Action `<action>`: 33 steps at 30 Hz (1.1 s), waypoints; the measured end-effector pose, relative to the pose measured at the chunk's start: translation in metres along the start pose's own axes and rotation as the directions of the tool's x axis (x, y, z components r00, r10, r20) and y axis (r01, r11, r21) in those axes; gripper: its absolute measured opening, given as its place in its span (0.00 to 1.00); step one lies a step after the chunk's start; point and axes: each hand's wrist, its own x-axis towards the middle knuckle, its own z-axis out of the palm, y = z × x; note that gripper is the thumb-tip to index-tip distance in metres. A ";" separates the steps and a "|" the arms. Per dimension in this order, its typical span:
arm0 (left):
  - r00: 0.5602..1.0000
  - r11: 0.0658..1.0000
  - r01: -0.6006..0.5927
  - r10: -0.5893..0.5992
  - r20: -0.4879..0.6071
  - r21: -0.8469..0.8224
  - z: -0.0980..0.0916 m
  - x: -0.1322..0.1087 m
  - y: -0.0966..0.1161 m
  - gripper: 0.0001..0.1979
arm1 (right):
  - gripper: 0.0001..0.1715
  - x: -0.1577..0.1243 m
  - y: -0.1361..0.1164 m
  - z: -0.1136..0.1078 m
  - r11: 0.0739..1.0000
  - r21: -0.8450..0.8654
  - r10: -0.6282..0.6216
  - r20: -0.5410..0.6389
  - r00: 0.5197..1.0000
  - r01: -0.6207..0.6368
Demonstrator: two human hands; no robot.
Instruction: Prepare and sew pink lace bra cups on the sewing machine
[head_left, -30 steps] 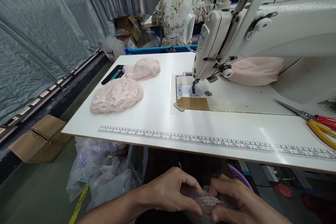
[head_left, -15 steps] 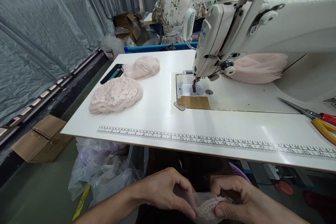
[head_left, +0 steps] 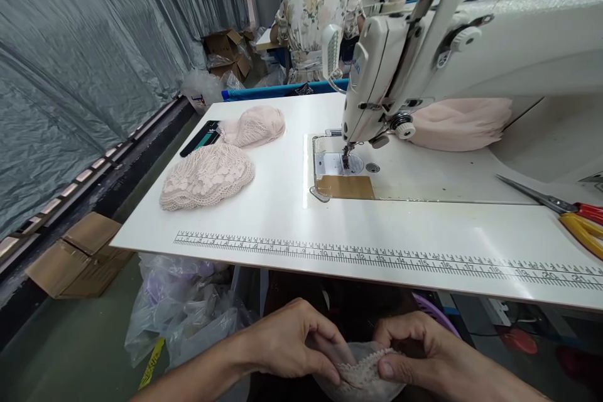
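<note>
The left hand [head_left: 296, 340] at six o'clock and right hand [head_left: 424, 352] at five pinch a lace-edged mesh piece [head_left: 365, 378], its arranging apparently unfinished, with scalloped lace [head_left: 207, 177] lying at nine

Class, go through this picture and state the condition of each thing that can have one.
Left hand, pinching the sheer fabric
Right hand, pinching the same fabric
Sheer fabric, held between the hands
Front lace bundle, lying on the table
Rear lace bundle, lying rumpled
Pink cloth, bunched
Scissors, blades look closed
Presser foot, up or down unclear
Far cardboard box, open
</note>
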 end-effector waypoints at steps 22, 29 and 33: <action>1.000 0.999 0.004 -0.005 0.024 0.044 -0.002 -0.004 0.000 0.17 | 0.22 -0.004 0.010 -0.005 0.999 -0.006 0.046 0.051 0.998 -0.045; 1.000 1.000 -0.001 0.001 -0.004 0.028 0.000 -0.002 -0.004 0.14 | 0.19 -0.006 0.013 -0.005 0.999 0.030 0.042 0.051 0.998 -0.043; 0.999 0.995 -0.031 0.033 -0.014 0.096 0.002 -0.002 -0.001 0.11 | 0.19 -0.001 0.010 -0.001 0.999 0.025 0.043 0.062 0.997 -0.045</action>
